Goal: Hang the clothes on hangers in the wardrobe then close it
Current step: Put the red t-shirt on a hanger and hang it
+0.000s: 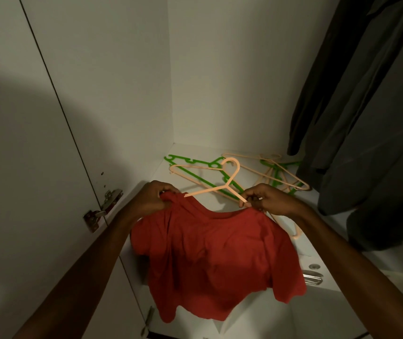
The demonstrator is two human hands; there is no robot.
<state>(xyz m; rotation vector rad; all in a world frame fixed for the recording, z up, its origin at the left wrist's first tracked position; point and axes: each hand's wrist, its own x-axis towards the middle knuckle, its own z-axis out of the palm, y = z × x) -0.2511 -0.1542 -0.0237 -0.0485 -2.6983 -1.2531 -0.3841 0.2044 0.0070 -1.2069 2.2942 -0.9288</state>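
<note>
Red shirt (pixel 216 260) hangs in front of me over the shelf's (pixel 322 214) front edge. My left hand (pixel 156 196) bunches its shoulder over one hanger (pixel 222 187) arm; my right hand (pixel 266 200) pinches the other arm with the collar. The fabric could slide off the left tip if I loosen. Behind, spare hangers (pixel 269 172) lie tangled toward the back corner, and my hook could snag them.

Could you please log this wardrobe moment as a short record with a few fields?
garment: red shirt, held up at its top edge
hanger in use: peach hanger, arms entering the shirt
left hand: grips shirt's top edge
right hand: pinches hanger arm and shirt
spare hangers: green and peach, lying on wardrobe floor
already hung: dark clothes, right side
</note>
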